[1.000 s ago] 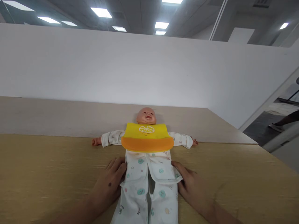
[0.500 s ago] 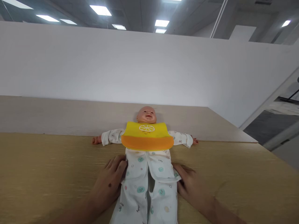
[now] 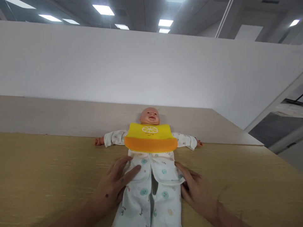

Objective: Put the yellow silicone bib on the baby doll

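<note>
A baby doll [image 3: 149, 115] lies on its back with its arms stretched out sideways. It wears a white printed shirt [image 3: 163, 162] and white printed trousers [image 3: 165, 206]. Over its chest rests a yellow bib [image 3: 136, 130] with an orange lower pocket and a white citrus-slice print. My left hand [image 3: 115, 181] is at the shirt's left side, fingers apart, the thumb lying over the front of the cloth. On the other side, my right hand [image 3: 193, 187] has the shirt's hem corner between its thumb and forefinger; its other fingers are partly hidden.
The doll lies across a wooden tabletop [image 3: 59, 170] and a paler board [image 3: 59, 115] behind it. A white partition [image 3: 142, 66] stands at the back. Past the table's right edge, the floor [image 3: 279, 126] shows.
My left thumb has spread away from the fingers and moved onto the front of the shirt. My right hand stays at the hem. The doll and bib lie as before.
</note>
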Demonstrator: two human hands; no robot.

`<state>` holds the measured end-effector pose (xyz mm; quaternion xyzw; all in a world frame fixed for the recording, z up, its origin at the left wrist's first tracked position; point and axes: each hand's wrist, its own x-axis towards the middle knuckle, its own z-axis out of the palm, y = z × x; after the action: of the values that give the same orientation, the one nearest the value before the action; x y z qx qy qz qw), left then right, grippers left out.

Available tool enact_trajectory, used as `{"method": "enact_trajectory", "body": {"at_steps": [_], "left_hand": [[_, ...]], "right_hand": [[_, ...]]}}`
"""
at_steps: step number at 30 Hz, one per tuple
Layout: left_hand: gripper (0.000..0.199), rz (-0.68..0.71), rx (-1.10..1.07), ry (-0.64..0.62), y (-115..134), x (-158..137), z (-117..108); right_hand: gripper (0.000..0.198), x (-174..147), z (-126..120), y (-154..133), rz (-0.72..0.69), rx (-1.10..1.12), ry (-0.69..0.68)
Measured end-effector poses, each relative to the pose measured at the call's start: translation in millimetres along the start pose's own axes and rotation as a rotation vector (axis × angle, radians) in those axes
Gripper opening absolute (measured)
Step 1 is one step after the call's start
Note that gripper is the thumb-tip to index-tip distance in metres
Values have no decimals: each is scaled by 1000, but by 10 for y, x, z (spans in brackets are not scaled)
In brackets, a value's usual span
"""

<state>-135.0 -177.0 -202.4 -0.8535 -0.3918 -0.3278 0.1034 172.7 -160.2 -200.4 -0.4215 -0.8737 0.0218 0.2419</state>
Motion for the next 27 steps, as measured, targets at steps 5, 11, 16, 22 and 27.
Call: {"method": "enact_trajectory", "body": {"at_steps": [5,11,16,22,27], "left_hand": [[49,73,-56,-34,49,-3,-69],[55,31,-33,-36,66,-58,-47],[61,-79,-26,-59,31,-74,16],[57,-149,-54,-85,39,-30,15],[58,-274,-72,-101,39,-21,21]], "right_hand": [[53,23,-37,-29,-70,73,12],[44,-22,-4,-18,-45,89,42],[42,-1,-58,-51,137,66,-24],[43,42,-70,-39,169,4,-41],[48,27,-48,-24,201,-33,-73]]}}
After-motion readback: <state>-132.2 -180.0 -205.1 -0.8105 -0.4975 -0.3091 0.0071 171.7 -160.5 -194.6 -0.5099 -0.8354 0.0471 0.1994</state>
